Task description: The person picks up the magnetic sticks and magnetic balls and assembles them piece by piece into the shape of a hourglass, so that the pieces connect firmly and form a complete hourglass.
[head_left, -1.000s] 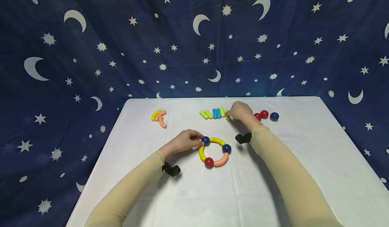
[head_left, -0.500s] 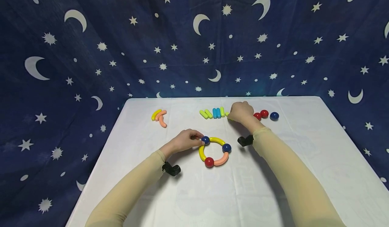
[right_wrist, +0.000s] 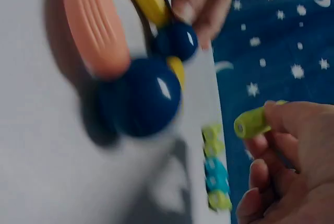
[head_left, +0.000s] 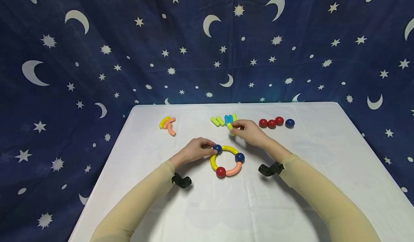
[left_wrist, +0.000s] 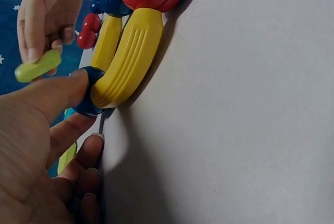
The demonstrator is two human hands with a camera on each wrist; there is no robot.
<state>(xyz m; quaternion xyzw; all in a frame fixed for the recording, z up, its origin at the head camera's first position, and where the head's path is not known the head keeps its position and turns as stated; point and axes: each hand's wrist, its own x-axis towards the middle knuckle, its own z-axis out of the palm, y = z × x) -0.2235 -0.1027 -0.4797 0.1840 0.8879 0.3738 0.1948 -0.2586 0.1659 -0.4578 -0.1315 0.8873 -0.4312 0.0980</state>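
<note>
A ring of curved rods and balls lies on the white table. My left hand [head_left: 196, 150] pinches its blue ball [head_left: 217, 149] between thumb and fingers. Two yellow curved rods [head_left: 230, 149] meet at that ball. A salmon curved rod [head_left: 234, 169] joins the red ball [head_left: 221, 172] to a second blue ball [head_left: 239, 157]. Up and to the right, my right hand [head_left: 251, 131] pinches a short lime-green rod [right_wrist: 253, 122] between thumb and fingers, held above the table. In the right wrist view the rod's near end shows a small round metallic spot.
Behind the right hand lie lime-green rods [head_left: 215, 121] and blue rods [head_left: 226, 119] in a row. Several balls, red [head_left: 272, 123] and dark blue [head_left: 289, 123], sit at back right. Yellow and salmon curved rods [head_left: 171, 129] lie at back left. A starry cloth [head_left: 181, 55] hangs behind.
My right hand has picked up a lime-green rod from the row's right end and carried it left and toward me. My left hand stays on the blue ball.
</note>
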